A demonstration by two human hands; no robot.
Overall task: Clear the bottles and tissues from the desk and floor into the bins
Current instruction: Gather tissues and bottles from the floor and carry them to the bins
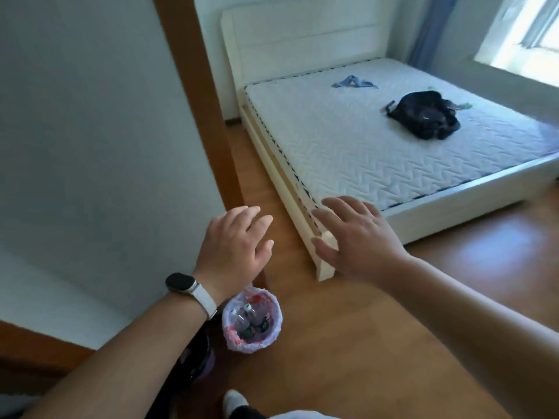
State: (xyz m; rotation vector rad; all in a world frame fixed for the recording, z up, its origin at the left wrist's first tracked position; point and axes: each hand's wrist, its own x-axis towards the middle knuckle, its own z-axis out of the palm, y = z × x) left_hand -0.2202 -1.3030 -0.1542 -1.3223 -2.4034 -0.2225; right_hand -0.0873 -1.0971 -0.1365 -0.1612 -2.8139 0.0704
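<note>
While left hand (pixel 234 246) and right hand (pixel 360 240) hover empty, fingers (pixel 341 207) spread, bottles (pixel 251 317) lie in the bin (pixel 242 347); next probably means finding more trash.

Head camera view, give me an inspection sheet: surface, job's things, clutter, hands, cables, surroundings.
Surface: wooden floor.
Job's things: lined bin on the floor, holding several bottles; tissues not seen.
Clutter: black bag and blue cloth on the mattress.
Hands: left hand and right hand open, fingers spread, holding nothing; watch on left wrist.
Cables: nothing seen.
Surroundings: white bed frame; window at upper right.
</note>
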